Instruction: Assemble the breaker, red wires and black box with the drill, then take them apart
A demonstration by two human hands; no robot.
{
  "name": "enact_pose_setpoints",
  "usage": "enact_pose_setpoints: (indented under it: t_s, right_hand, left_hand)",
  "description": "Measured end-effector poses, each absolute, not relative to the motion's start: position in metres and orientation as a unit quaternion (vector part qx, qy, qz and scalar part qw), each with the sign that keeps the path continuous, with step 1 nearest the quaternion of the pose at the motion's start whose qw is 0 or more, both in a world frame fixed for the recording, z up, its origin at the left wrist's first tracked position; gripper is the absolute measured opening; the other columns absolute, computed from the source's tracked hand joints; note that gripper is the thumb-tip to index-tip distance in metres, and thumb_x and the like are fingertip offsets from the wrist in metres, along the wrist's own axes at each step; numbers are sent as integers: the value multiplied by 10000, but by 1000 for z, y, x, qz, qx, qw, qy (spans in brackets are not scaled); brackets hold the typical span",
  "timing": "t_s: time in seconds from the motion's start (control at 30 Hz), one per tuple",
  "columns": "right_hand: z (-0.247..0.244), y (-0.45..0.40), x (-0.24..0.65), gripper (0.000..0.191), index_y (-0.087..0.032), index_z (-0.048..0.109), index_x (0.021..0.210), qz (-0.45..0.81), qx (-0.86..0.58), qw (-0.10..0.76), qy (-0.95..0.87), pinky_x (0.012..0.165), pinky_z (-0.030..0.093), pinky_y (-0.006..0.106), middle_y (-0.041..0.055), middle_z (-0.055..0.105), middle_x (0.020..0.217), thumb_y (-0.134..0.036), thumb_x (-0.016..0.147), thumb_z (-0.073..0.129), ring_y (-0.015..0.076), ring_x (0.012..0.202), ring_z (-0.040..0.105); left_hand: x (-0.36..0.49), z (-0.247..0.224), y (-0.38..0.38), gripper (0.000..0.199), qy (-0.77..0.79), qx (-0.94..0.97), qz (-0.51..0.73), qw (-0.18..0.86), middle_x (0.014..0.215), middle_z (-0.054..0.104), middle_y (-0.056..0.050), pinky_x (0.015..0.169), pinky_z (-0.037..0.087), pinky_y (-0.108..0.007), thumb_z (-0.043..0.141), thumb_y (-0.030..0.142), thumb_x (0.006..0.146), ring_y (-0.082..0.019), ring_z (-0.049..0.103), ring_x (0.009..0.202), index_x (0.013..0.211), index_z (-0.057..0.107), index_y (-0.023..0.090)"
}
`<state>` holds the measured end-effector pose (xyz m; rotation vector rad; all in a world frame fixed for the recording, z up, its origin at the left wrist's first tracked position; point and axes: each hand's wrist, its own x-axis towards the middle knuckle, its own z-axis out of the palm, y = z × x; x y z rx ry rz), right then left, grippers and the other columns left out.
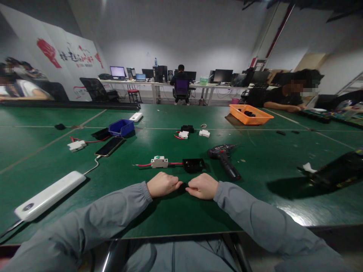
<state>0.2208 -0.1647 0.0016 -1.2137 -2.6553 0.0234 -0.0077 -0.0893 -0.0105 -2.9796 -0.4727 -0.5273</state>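
Observation:
My left hand [163,184] rests on the green table in a loose fist, and no object shows in it. Facing it, my right hand [203,186] is closed the same way, the fingertips of both nearly meeting over a dark patch. Just beyond my hands lies a white circuit breaker [159,162] with a green switch and red wires out of both sides. One wire runs to a black open plastic housing [194,165], close to my right knuckles. A black cordless screwdriver [226,158] lies to the right of it, its bit pointing away to the right.
A white power bank [51,194] is cabled to a phone [110,146] on the left. Near them are a blue bin [121,128] and another wired breaker [76,146]. Farther off are small white parts [204,133] and an orange basket [251,114]. A dark bottle-like object [337,172] lies right.

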Motion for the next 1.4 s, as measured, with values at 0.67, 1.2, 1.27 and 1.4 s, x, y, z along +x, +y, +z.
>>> enact_pose_setpoints:
  t_s: [0.67,1.2,1.27,1.4]
  right_hand:
    - [0,-165,221,356,-177,512,605,21,-419,115,-901,530,160,297,-13,560,576,-324,929,517,97,515,413]
    - [1,-164,222,360,-175,501,602,28,-414,118,-902,531,170,288,-15,538,568,-317,932,515,96,513,398]
    - [1,-164,222,362,-177,497,601,27,-413,118,-902,530,170,288,-16,541,569,-320,934,512,97,514,401]
    - [0,-164,221,360,-180,493,605,25,-414,117,-903,531,171,286,-15,554,574,-325,933,507,98,516,405]
  left_hand:
    - [-4,-9,-89,435,-177,-975,-134,3,560,641,-15,488,191,-275,446,372,957,-102,531,468,602,596,172]
    - [-5,-9,-89,442,-173,-975,-141,7,546,612,-7,488,221,-275,440,379,959,-100,511,464,594,589,181]
    - [-5,-9,-89,448,-173,-975,-140,5,549,615,-10,489,230,-265,432,384,963,-101,512,465,595,587,179]
    - [-5,-9,-89,458,-171,-975,-141,1,556,623,-16,488,230,-262,418,389,968,-100,520,468,597,580,174]
